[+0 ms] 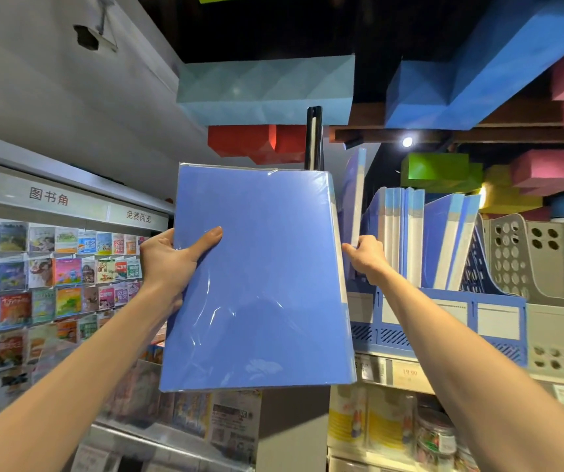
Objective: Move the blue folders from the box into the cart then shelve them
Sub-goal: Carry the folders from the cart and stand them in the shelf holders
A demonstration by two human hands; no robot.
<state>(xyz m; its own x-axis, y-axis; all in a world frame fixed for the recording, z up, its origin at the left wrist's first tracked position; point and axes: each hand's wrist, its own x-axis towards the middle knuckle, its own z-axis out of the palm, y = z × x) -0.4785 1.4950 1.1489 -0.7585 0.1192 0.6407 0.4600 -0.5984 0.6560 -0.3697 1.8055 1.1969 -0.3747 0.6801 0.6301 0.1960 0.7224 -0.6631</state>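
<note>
On my far left a rack of booklets (62, 277) is hanging under a sign (49, 196) with printed characters. My left hand (168, 258) is gripping the wrapped pack of blue folders (260, 284) by its left edge, with my thumb lying across the front cover and my fingers curling round behind, out of sight. I am holding the pack upright in the air at shelf height, and its glossy film is catching the light. A black folder (314, 137) is sticking up behind the pack's top edge.

Just right of the pack, my right hand (367, 258) is pinching a single blue folder (355, 195) low on its pale spine, between the thumb and curled fingers. This folder is standing taller than its neighbours. My hand is hiding its bottom, so I cannot tell whether it is resting in the rack.

Beside it a row of blue folders (406, 233) is standing in the blue file rack (444, 315) on the shelf, with the rightmost ones leaning right. Further right, grey perforated racks (539, 260) are sitting against the blue one. Below, a price tag (409, 372) is showing on the shelf edge, and jars (434, 434) are standing on the shelf beneath.
</note>
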